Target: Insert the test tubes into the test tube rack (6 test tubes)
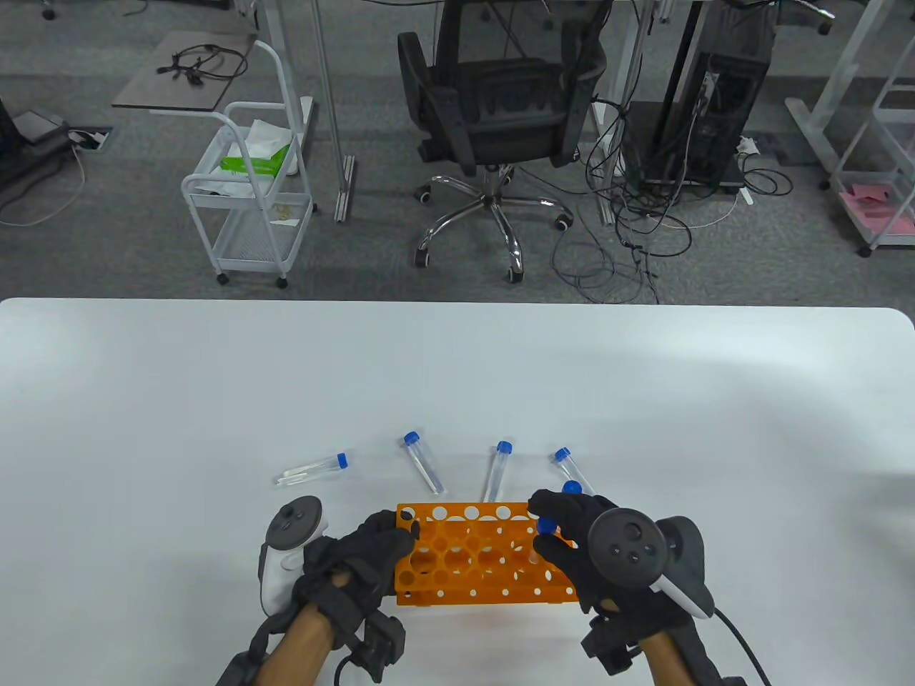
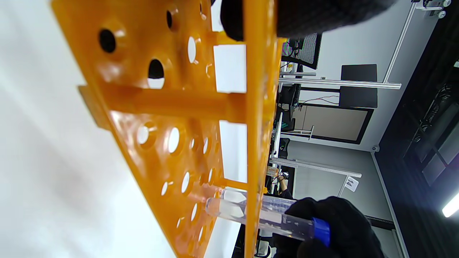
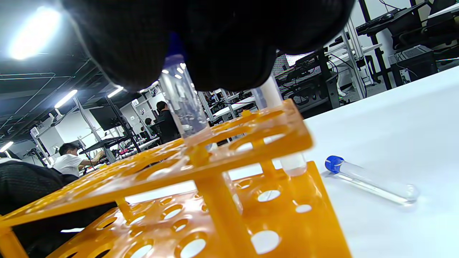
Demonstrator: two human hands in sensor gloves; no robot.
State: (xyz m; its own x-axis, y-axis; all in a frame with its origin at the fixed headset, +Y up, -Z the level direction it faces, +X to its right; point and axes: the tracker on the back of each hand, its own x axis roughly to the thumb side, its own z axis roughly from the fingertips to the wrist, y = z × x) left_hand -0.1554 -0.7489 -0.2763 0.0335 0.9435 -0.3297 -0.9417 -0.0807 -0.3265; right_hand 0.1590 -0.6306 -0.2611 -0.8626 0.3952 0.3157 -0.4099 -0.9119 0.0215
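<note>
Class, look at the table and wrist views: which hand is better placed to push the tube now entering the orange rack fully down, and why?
Right. The right hand already grips the blue-capped clear plastic tube standing in a hole of the orange plastic rack. The left hand holds the rack's left end, steadying it.

The rack point(image 3: 222, 168) is looking like shiny, smooth orange plastic. The tubes point(image 1: 423, 466) are looking clear and smooth, with blue plastic caps point(image 1: 410, 438). The desk point(image 1: 214, 400) is looking white, smooth and matt. Both hands point(image 1: 357, 564) are wearing black knitted cloth gloves.
</note>
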